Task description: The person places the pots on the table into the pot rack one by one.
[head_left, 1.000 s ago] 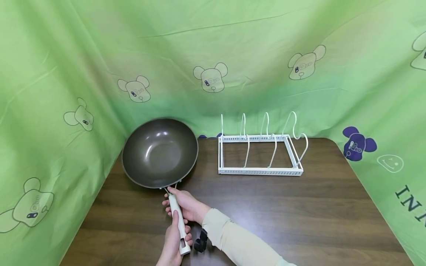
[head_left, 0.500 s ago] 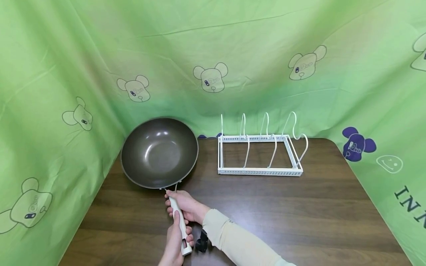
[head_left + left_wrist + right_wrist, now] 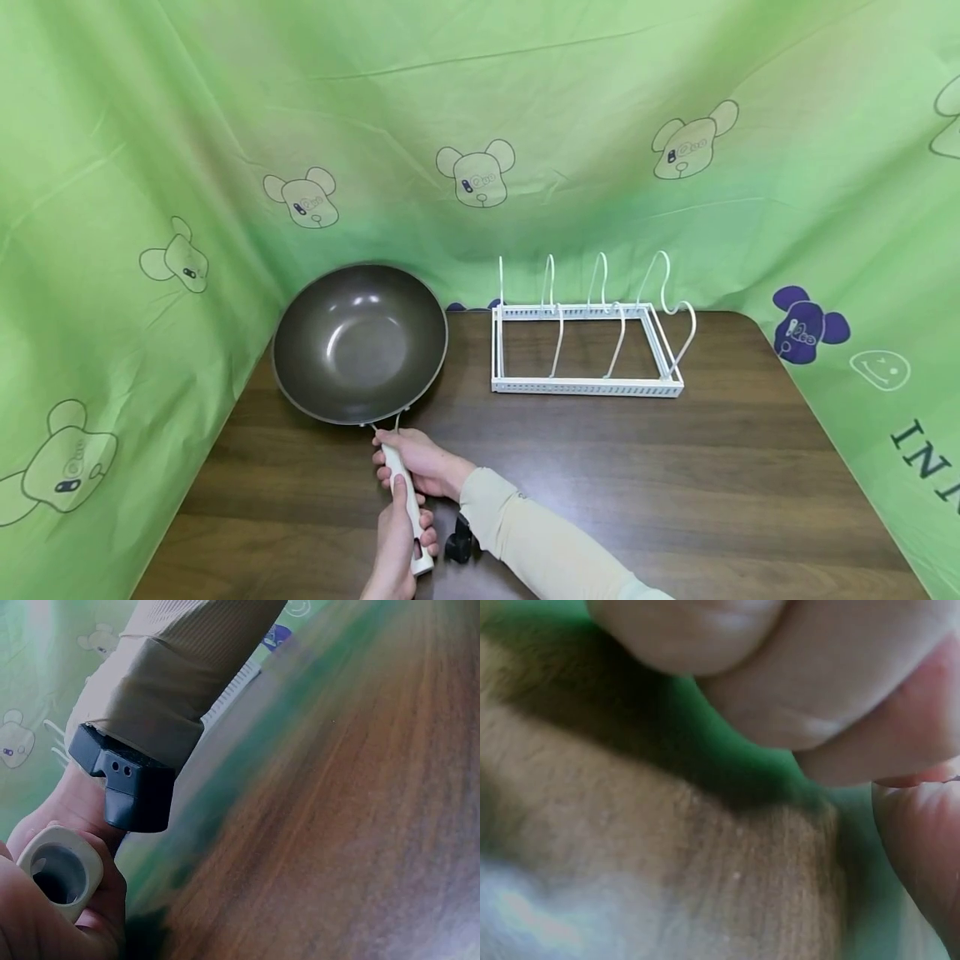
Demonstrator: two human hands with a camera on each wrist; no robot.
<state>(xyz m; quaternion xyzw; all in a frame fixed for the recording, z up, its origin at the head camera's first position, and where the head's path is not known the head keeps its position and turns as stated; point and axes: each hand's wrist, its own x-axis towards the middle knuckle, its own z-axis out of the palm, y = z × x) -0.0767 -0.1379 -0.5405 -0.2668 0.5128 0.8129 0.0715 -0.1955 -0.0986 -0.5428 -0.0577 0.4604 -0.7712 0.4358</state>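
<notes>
A dark, deep wok [image 3: 360, 346] with a shiny inside lies at the left of the table, in the head view. Its off-white handle [image 3: 414, 518] points toward the person. My right hand [image 3: 423, 464] grips the handle near the metal fork that joins it to the wok. Lower down, close to the handle's end, my left hand [image 3: 393, 533] holds it with the thumb along the top. The left wrist view looks onto the hollow handle end [image 3: 91, 871] between the fingers. Curled fingers [image 3: 832, 667] fill the top of the right wrist view; the handle is hidden there.
To the right of the wok stands a white metal rack [image 3: 588, 387] with several upright wire loops. Green cloth [image 3: 480, 100] printed with bear faces hangs behind and at both sides. A black wrist camera [image 3: 459, 542] sits under the right sleeve, beside the left hand.
Over the first half second the right hand shifts slightly down the handle, and the handle end swings a little to the right. Since then hands and wok look almost still.
</notes>
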